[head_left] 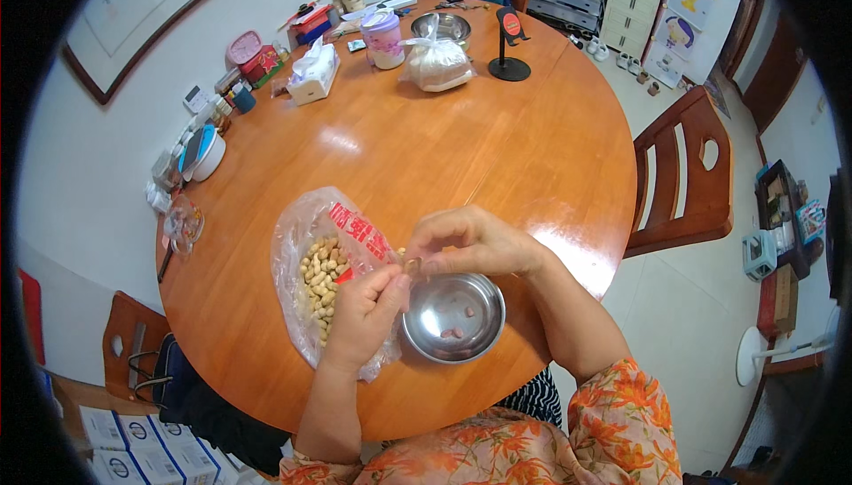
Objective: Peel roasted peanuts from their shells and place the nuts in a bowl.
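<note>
Peanuts (pixel 319 274) in shell lie in a clear plastic bag (pixel 291 241) left of the steel bowl (pixel 431 312). Pinkish kernels (pixel 469 312) rest inside the bowl. Near the bowl's far-left rim, the left hand (pixel 366 309) and right hand (pixel 469 241) meet, thumbs and forefingers pinching a small tan piece (pixel 414 266); its exact kind cannot be determined.
</note>
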Demonstrator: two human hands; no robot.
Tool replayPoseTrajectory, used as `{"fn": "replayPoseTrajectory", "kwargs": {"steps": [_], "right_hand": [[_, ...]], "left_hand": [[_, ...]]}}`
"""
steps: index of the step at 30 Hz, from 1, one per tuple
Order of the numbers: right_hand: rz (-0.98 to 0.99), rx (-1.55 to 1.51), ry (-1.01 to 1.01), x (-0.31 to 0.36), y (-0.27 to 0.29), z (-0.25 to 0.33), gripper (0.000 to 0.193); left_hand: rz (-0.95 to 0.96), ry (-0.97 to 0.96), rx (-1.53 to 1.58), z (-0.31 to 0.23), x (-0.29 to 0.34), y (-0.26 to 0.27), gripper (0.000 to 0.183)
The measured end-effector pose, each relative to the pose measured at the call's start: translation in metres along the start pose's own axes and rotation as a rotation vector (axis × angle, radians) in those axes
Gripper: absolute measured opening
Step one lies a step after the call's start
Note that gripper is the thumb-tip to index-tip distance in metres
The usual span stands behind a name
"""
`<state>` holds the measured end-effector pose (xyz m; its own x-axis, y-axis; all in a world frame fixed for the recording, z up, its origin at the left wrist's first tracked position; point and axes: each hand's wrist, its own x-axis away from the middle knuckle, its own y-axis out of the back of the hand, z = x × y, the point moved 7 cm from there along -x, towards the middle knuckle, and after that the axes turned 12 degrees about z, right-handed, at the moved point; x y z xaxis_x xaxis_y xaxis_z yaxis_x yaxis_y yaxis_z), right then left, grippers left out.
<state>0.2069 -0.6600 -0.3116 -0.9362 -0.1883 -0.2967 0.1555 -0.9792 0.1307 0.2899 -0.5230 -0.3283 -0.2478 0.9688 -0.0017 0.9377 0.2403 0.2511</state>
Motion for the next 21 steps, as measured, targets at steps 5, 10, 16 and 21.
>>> {"fn": "replayPoseTrajectory", "kwargs": {"steps": [5, 10, 16, 21], "right_hand": [[0.007, -0.004, -0.026, 0.000, 0.000, 0.001, 0.022], [0.016, 0.069, 0.024, -0.002, 0.001, 0.002, 0.023], [-0.080, -0.005, 0.030, -0.001, 0.008, -0.004, 0.018], [-0.288, 0.240, -0.243, 0.012, 0.034, -0.029, 0.013]], "left_hand": [[0.018, -0.021, -0.036, -0.001, -0.002, 0.001, 0.022], [0.036, -0.042, -0.055, 0.000, -0.003, 0.001, 0.019], [-0.085, 0.001, -0.033, -0.005, 0.003, 0.012, 0.014], [-0.508, 0.023, -0.381, -0.017, 0.028, 0.093, 0.018]]}}
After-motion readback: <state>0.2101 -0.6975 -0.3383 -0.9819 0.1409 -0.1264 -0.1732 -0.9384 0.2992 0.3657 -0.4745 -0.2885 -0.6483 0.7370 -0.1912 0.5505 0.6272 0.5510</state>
